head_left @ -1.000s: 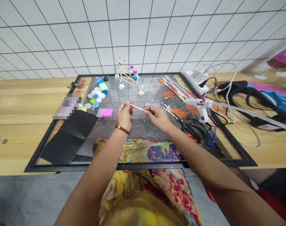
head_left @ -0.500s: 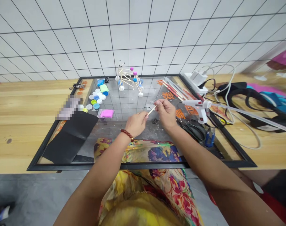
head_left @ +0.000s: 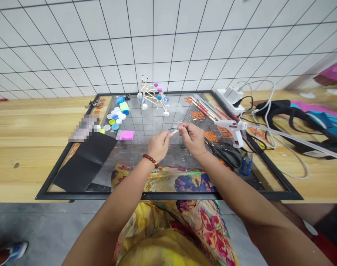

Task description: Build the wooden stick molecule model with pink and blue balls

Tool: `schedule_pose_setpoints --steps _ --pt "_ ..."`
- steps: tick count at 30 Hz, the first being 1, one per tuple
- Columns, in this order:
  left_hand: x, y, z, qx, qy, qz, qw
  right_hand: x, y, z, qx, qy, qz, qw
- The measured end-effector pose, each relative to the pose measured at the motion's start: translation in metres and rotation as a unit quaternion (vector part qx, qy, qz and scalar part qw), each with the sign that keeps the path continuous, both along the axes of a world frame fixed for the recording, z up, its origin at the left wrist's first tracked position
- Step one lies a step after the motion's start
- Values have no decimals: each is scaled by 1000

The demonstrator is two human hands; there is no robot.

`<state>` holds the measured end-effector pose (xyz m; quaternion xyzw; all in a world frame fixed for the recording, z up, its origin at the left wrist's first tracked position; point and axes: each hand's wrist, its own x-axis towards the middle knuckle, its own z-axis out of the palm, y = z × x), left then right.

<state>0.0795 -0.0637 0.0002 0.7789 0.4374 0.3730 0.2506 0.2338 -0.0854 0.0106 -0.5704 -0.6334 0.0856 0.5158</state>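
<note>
Between my two hands, over the middle of the glass-topped board, is a thin pale wooden stick (head_left: 175, 132). My left hand (head_left: 159, 144) pinches its near end between thumb and fingertips. The fingertips of my right hand (head_left: 192, 137) close on its far end. Behind them stands a small model (head_left: 150, 96) built of sticks with white, blue and pink round pieces. A white glue gun (head_left: 231, 130) lies to the right of my right hand, a clear glue stick running out behind it. Left of my left hand is a pink packet of clay (head_left: 126, 135).
Bottle caps (head_left: 113, 122) in several colours lie at the left. Black paper (head_left: 83, 159) covers the board's left front. Blue-handled pliers (head_left: 246, 163), cables and a power strip (head_left: 229, 100) crowd the right. Red-and-white strips (head_left: 203, 106) lie at the back right.
My hands have drawn closer together, and less of the stick shows between them. A small stick piece now shows near the orange cutouts. The view has shifted slightly.
</note>
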Motion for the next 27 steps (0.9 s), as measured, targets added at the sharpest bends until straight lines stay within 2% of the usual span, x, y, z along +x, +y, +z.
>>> schedule_pose_setpoints --steps 6,10,14,17,20,23,27 --pt "-1 0 2 39 -14 -3 999 -5 -2 -2 -26 -31 49 998" --pt "0 -1 2 71 -29 -35 996 -4 0 0 -12 44 46 998" --pt "2 -2 1 89 -40 -64 993 -5 4 -3 -37 141 42 988" --pt "2 -3 1 84 -26 -57 994 -6 3 -6 -52 157 57 985" --pt "3 -5 2 52 22 -17 998 -3 5 -3 -58 161 57 984" --pt "4 -6 3 2 54 32 998 4 24 8 -55 156 13 986" --pt "5 -2 1 -60 -14 56 997 6 76 27 -123 0 -16 992"
